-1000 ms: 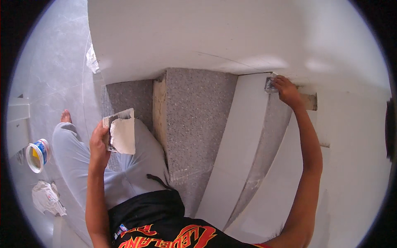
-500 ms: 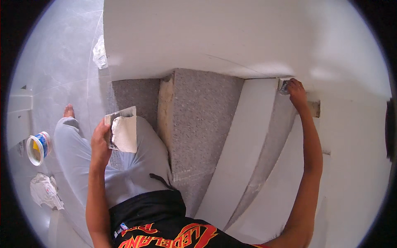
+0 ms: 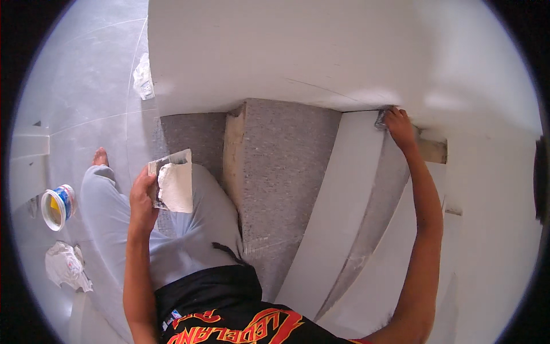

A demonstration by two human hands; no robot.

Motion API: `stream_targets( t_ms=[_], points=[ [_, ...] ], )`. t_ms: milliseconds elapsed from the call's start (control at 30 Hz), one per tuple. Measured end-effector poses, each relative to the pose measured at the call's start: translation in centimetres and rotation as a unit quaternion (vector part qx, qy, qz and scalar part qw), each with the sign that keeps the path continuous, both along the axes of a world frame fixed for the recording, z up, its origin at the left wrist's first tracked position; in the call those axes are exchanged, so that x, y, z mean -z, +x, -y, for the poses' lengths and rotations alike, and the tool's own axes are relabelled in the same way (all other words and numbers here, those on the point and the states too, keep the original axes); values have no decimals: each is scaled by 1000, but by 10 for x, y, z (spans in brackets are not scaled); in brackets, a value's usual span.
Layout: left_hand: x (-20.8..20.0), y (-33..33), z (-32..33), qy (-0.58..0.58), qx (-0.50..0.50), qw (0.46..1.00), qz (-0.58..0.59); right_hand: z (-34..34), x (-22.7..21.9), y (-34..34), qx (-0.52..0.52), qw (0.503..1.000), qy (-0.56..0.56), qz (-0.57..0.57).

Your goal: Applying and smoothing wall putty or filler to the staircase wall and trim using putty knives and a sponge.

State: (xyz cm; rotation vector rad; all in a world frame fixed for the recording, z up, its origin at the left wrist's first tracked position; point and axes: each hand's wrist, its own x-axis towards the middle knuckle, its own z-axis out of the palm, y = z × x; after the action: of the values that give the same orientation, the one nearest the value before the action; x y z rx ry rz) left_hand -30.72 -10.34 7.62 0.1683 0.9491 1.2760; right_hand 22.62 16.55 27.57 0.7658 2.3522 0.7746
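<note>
i see red-and-yellow lettering (image 3: 235, 331) on the black shirt (image 3: 209, 289) and a blue label (image 3: 63, 199) on the white tub (image 3: 47, 221), which sits on grey floor tiles (image 3: 103, 66). speckled steps (image 3: 289, 166) meet a white wall (image 3: 275, 46). the left hand (image 3: 141, 192) grasps a flat board (image 3: 173, 158) of white putty (image 3: 176, 189); the right arm (image 3: 428, 223) reaches out, the right hand (image 3: 399, 125) pinching a small scraper (image 3: 380, 120) by the wall.

You wear a black fabric top (image 3: 212, 284) with red, yellow-edged lettering (image 3: 268, 319), light grey cloth trousers (image 3: 109, 198) and what seems a black drawstring (image 3: 227, 251).
</note>
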Motion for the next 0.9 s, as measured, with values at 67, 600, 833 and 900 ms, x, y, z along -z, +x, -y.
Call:
stream_targets(
  t_ms=[67, 600, 833, 900],
  points=[
    [1, -3, 2, -3, 2, 1000, -10, 2, -6, -4, -13, 1000, 10, 6],
    [-28, 19, -4, 10, 34, 999, 35, 117, -31, -90, 91, 945, -55, -311],
    [-43, 68, -8, -45, 6, 992, 119, 177, 1, -202, 31, 813, -236, -532],
    [-55, 67, -8, -27, 29, 993, 111, 196, -6, -243, 52, 760, -263, -593]
  ],
)
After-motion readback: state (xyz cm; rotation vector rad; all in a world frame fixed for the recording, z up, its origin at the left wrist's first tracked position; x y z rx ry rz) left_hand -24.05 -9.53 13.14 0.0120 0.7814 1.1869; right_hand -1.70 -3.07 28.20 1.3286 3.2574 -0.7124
